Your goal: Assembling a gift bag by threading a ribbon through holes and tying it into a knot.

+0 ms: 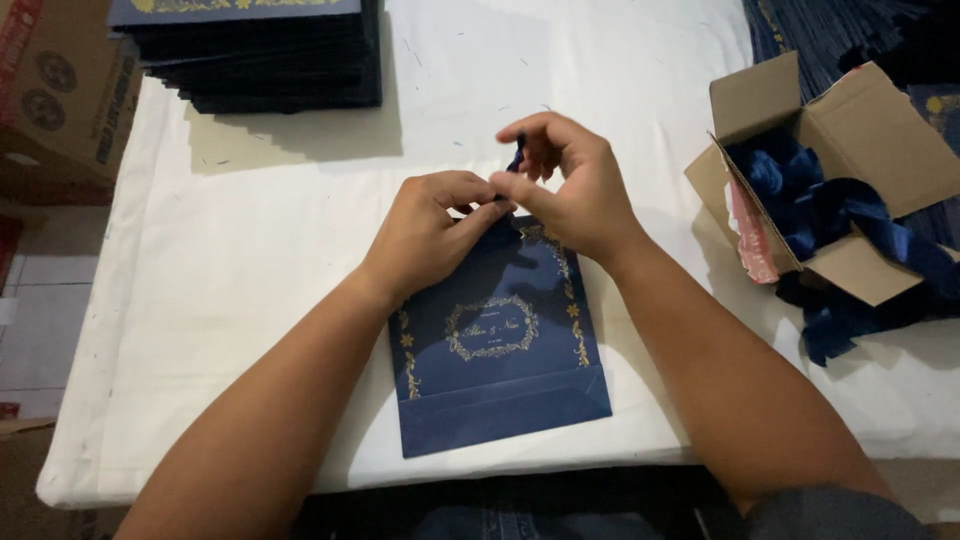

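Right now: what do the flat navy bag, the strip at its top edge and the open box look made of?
Navy bag: likely coated paper, sharp fold, faint sheen, gold print. Strip pinched by right hand, left hand beside: probably satin ribbon, too small to confirm. Box: brown cardboard, matte, raw flaps.

Bare white cloth [250, 260] left of your left hand [430, 230] gives you open passage. Far left, a stack of dark blue bags [260, 60] blocks the way; right of your right hand [575, 185], an open cardboard box [850, 130] spilling blue ribbon [840, 225] crowds the edge.
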